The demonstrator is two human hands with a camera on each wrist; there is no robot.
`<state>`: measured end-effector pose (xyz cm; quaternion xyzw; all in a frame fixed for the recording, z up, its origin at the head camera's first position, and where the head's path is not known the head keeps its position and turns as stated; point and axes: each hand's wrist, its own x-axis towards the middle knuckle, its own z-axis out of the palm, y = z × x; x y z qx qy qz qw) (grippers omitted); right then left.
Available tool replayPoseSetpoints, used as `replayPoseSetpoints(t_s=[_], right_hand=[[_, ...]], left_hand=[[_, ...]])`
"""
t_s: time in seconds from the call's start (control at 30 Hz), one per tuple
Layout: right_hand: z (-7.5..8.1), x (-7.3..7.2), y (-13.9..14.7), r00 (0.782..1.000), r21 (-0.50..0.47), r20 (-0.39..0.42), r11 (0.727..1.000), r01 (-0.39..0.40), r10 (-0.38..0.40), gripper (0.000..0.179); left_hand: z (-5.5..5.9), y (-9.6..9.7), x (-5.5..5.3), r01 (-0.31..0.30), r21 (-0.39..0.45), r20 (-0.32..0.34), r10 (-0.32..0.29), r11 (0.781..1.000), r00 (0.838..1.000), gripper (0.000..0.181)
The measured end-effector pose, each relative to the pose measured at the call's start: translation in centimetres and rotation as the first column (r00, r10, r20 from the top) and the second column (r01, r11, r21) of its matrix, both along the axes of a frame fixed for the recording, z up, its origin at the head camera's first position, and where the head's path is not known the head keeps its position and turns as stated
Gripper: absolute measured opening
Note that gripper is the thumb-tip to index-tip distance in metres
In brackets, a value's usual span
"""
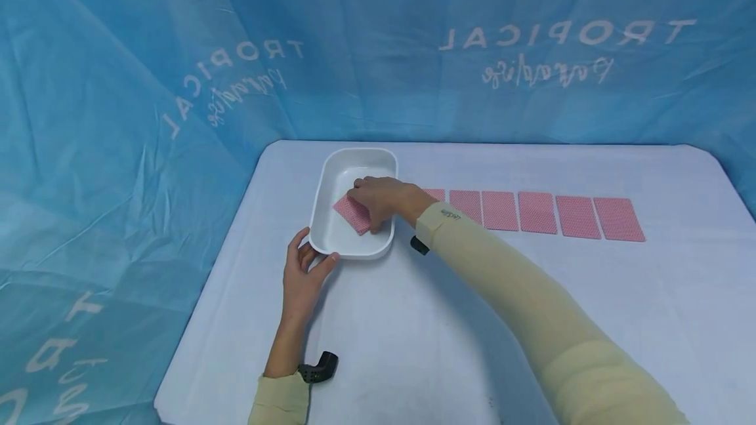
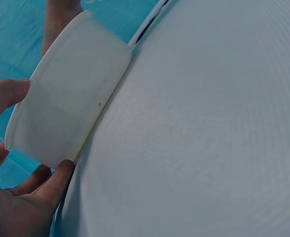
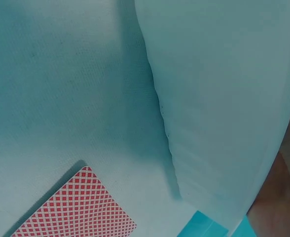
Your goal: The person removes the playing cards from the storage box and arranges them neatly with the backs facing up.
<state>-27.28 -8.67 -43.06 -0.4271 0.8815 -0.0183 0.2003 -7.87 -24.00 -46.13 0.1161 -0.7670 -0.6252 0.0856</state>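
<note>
Pale yellow cloth sleeves [image 1: 520, 294] cover both of a person's forearms, nearest the viewer, with a black device [image 1: 319, 367] at the left wrist, all above a white-covered table [image 1: 401, 326]. Just beyond, the left hand [image 1: 302, 281] holds the near left corner of a white tray [image 1: 354, 256] in a wide grip, thumb and fingers spread around its outer wall. The right hand [image 1: 380, 201] reaches over the tray's right wall, its fingers bent over a red-and-white patterned card [image 1: 351, 216] lying at an angle inside. It seems to pinch the card by opposite edges; whether more cards lie beneath cannot be told. The right wrist view shows mostly the tray's outside, so it does not settle the grip.

To the right, a row of matching cards [image 1: 499, 210] runs across the table, patterned backs up; six show, the leftmost partly hidden by the right wrist. Behind everything hangs a blue backdrop [image 1: 378, 64] with reversed lettering, "TROPICAL Paradise".

The step in hand appears to be handling cards at the tray, picking up or putting down. The next move probably calls for a light, edge-only pinch, the left hand steadying the tray.
</note>
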Motion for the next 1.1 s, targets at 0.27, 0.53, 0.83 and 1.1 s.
replayPoseSetpoints(t_s=[0.27, 0.53, 0.83, 1.1], right_hand=[[0.1, 0.1, 0.2, 1.0, -0.048, -0.005, 0.999, -0.011, 0.011, 0.085], [0.7, 0.3, 0.4, 0.995, -0.04, -0.085, 0.997, -0.065, 0.061, 0.079], [1.6, 0.5, 1.1, 0.996, -0.068, -0.087, 0.997, -0.038, 0.032, 0.078], [2.1, 0.8, 1.4, 0.996, -0.074, -0.091, 0.997, -0.024, 0.018, 0.081]], left_hand=[[0.1, 0.1, 0.0, -0.008, -0.005, 0.014, 0.008, 1.0, 1.0, 0.073], [-0.1, 0.1, 0.0, -0.02, -0.014, 0.015, 0.02, 1.0, 1.0, 0.073], [-2.3, -0.7, -0.6, -0.023, 0.009, 0.018, 0.023, 1.0, 1.0, 0.075], [0.3, 0.3, 0.1, -0.024, -0.014, 0.021, 0.024, 1.0, 0.999, 0.074]])
